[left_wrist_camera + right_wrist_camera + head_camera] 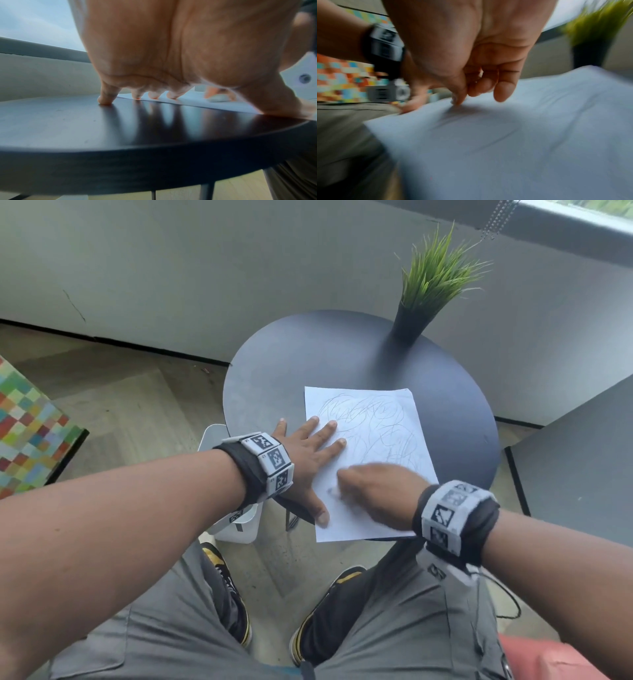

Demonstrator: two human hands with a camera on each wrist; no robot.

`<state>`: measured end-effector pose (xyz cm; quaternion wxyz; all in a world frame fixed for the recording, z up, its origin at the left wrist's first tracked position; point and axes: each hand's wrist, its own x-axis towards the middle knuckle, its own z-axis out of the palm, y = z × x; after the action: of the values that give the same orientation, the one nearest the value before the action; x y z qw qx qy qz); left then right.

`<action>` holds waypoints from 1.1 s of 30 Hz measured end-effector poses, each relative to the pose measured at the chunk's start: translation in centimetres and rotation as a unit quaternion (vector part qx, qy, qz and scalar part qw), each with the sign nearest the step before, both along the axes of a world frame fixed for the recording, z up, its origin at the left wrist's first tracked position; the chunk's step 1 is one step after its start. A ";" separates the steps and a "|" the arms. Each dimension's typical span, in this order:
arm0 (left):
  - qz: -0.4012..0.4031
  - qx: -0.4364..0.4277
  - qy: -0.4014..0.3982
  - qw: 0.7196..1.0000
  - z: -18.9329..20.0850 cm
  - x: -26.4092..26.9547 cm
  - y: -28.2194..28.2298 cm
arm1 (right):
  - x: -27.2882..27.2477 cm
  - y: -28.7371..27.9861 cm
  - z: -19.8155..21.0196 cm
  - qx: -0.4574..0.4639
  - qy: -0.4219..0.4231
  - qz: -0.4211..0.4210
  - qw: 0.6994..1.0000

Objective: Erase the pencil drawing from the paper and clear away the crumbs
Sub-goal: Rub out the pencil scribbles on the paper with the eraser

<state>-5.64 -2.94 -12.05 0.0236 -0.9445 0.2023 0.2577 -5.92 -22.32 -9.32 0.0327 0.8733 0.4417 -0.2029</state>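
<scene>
A white sheet of paper (387,440) with grey pencil scribble (370,416) lies on the round dark table (274,371), its near edge overhanging the rim. My left hand (305,450) presses flat on the sheet's left edge, fingers spread, little finger on the table (104,100) and thumb near the front corner. My right hand (373,487), blurred by motion, pinches a small pale eraser (217,98) against the lower left part of the paper (505,135), close to the left thumb. In the right wrist view the fingers (505,92) curl down onto the sheet.
A potted grass plant (435,278) stands at the table's far edge. A white bin (239,525) sits on the floor under the table's left side. A chequered coloured seat (27,433) is at far left, a grey surface (582,457) at right.
</scene>
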 end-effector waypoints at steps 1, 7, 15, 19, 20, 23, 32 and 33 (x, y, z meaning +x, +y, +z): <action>0.002 -0.003 -0.001 1.000 0.0 0.0 -0.1 | 1.6 -0.4 0.1 0.003 -0.021 -0.064 0.998; 0.007 0.005 0.000 1.000 0.5 -0.1 -0.3 | -1.4 1.3 0.3 -0.008 -0.004 -0.012 1.000; 0.012 0.003 -0.002 1.000 0.6 -0.3 -0.4 | 0.5 1.0 -0.1 -0.003 -0.056 -0.133 0.990; 0.006 0.001 0.003 1.000 0.9 -0.3 -0.3 | -0.8 1.3 -0.2 0.003 -0.005 -0.083 0.997; 0.006 0.000 0.001 1.000 0.9 -0.3 -0.3 | 0.3 0.7 -0.2 0.008 -0.015 -0.126 0.992; 0.017 0.001 -0.021 1.000 0.7 -0.6 -0.4 | 2.4 -0.8 -0.9 0.011 -0.044 -0.205 0.978; 0.011 -0.031 -0.049 0.998 -1.1 -3.0 0.9 | 1.0 0.1 -1.7 0.045 -0.041 -0.106 0.993; 0.013 -0.032 -0.040 0.999 -1.1 -2.9 0.9 | -0.5 0.6 -1.6 0.040 -0.031 -0.055 0.997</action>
<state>-8.55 -2.00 -13.17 -0.0022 -0.9568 0.1976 0.2131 -6.46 -21.69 -10.93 0.0005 0.9027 0.3996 -0.1599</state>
